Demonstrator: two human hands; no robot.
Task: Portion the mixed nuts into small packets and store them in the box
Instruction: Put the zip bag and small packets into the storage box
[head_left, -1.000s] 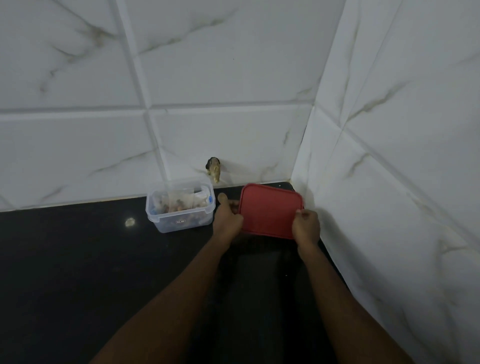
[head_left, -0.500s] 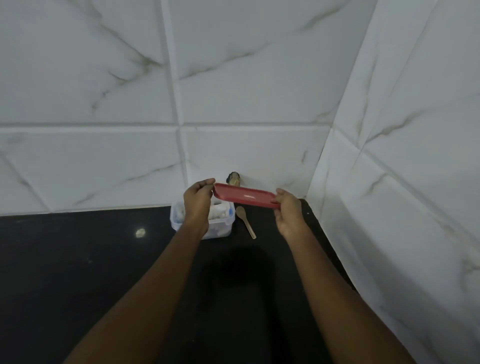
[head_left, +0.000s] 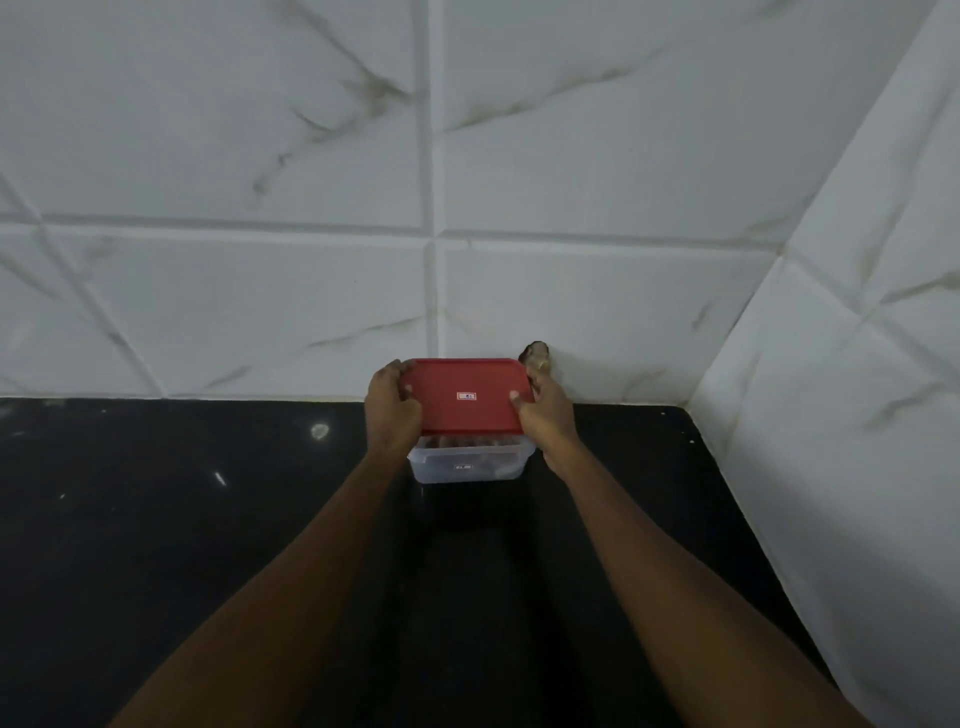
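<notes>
A red lid with a small white label is held over a clear plastic box that stands on the black counter near the back wall. My left hand grips the lid's left edge and my right hand grips its right edge, thumbs on top. The lid covers the box's opening, tilted towards me; whether it touches the rim I cannot tell. Through the box's front wall I see dim brownish contents, the packets not clearly made out.
White marble-look tiled walls meet in a corner at the right. A small dark hole or fitting sits in the back wall just above the counter, behind my right hand. Both forearms stretch across the counter.
The lid has gone from my two hands at the right of the box to a spot directly over it. The wooden spoon seen earlier on the counter is out of sight.
</notes>
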